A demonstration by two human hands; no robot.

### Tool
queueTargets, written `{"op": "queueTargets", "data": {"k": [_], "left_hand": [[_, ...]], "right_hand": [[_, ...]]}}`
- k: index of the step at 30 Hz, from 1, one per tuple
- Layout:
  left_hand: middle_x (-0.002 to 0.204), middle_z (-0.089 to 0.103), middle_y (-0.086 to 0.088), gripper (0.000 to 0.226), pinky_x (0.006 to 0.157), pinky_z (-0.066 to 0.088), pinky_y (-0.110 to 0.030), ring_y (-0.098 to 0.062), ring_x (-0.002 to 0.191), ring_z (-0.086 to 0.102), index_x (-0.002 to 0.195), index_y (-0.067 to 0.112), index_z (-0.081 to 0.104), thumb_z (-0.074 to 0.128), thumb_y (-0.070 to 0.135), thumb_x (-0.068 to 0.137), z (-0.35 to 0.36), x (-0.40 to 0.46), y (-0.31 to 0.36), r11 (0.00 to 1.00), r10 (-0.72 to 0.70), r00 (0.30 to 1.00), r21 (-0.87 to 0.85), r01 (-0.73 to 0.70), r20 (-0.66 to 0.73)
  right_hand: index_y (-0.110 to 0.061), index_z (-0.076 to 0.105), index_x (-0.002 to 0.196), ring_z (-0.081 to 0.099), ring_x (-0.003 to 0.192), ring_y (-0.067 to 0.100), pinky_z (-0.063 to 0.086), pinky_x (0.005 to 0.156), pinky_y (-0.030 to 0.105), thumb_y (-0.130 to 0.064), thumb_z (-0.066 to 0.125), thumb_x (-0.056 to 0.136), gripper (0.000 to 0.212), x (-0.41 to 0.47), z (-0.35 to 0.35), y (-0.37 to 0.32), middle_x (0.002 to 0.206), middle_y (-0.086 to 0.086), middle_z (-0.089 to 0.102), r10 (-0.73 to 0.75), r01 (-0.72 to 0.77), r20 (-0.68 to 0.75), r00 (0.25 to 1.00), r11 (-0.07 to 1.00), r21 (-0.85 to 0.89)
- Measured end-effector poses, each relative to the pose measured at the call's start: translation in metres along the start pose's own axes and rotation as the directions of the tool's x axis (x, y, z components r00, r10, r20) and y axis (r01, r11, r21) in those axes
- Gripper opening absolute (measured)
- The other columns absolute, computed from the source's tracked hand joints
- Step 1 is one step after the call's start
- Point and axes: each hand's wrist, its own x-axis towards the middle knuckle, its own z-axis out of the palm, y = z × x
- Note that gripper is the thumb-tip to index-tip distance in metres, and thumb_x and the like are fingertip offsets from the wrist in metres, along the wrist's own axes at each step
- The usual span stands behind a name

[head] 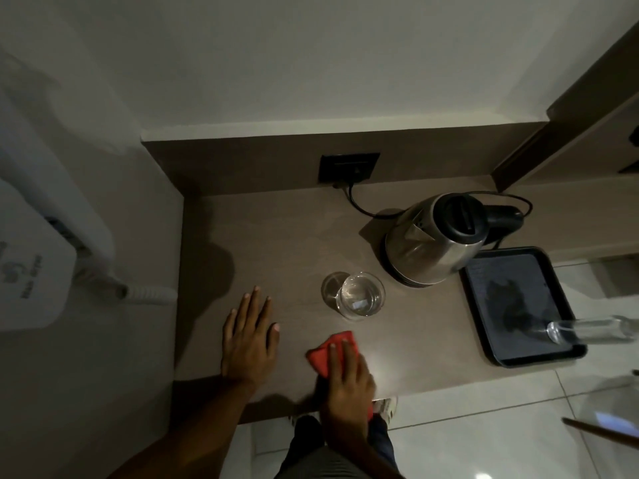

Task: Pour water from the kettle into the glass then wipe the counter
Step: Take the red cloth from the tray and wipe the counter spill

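A steel kettle (434, 238) with a black lid and handle stands on its base at the back right of the brown counter (276, 243). In front of it, a clear glass (361, 296) holds water. My right hand (347, 385) lies flat on a red cloth (326, 352), pressing it onto the counter near the front edge. My left hand (249, 335) rests palm down with fingers spread on the counter, left of the cloth and holding nothing.
A black tray (484, 278) sits at the right end of the counter with an empty glass (584, 328) lying on its side. The kettle's cord runs to a black wall socket (347, 167). A white appliance (31, 267) stands to the left. Tiled floor lies below.
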Motion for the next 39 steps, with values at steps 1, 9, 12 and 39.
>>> {"op": "queueTargets", "data": {"k": [1, 9, 12, 39], "left_hand": [[0.157, 0.03, -0.008, 0.061, 0.112, 0.025, -0.048, -0.024, 0.145, 0.025, 0.143, 0.014, 0.044, 0.016, 0.047, 0.1, 0.0, 0.0, 0.0, 1.0, 0.0, 1.0, -0.006, 0.0, -0.006], [0.156, 0.032, -0.007, 0.056, 0.112, 0.024, -0.045, -0.023, 0.144, 0.026, 0.141, 0.016, 0.048, 0.027, 0.044, 0.098, 0.002, -0.001, -0.001, 1.0, 0.006, 1.0, -0.01, -0.006, -0.029], [0.156, 0.032, -0.007, 0.054, 0.112, 0.024, -0.045, -0.023, 0.144, 0.026, 0.14, 0.015, 0.05, 0.033, 0.041, 0.096, 0.003, 0.0, -0.003, 1.0, 0.012, 0.999, -0.005, -0.012, -0.032], [0.156, 0.033, -0.009, 0.058, 0.112, 0.023, -0.045, -0.025, 0.143, 0.029, 0.141, 0.015, 0.048, 0.03, 0.045, 0.095, 0.002, 0.001, -0.002, 1.0, 0.019, 1.0, 0.004, -0.019, -0.023]], "right_hand": [[-0.013, 0.042, 0.141, 0.059, 0.114, 0.043, 0.052, 0.083, 0.057, -0.032, 0.088, 0.055, 0.099, 0.003, 0.002, -0.008, 0.135, 0.022, 0.055, -0.025, 0.025, 0.014, 1.0, 1.0, -0.003], [-0.02, 0.04, 0.145, 0.051, 0.126, 0.031, 0.046, 0.098, 0.043, -0.027, 0.064, 0.069, 0.081, 0.007, -0.022, 0.066, 0.147, 0.007, 0.047, -0.42, 0.43, 0.119, 0.9, 0.9, -0.073], [-0.02, 0.041, 0.142, 0.053, 0.124, 0.035, 0.037, 0.099, 0.038, -0.021, 0.058, 0.067, 0.076, 0.015, -0.064, 0.136, 0.143, 0.009, 0.05, -0.37, 0.373, 0.05, 0.928, 0.916, -0.151], [-0.02, 0.056, 0.133, 0.048, 0.121, 0.026, 0.04, 0.097, 0.036, -0.023, 0.052, 0.078, 0.055, 0.024, -0.056, 0.125, 0.137, 0.008, 0.057, -0.566, 0.568, 0.067, 0.822, 0.803, -0.181]]}}
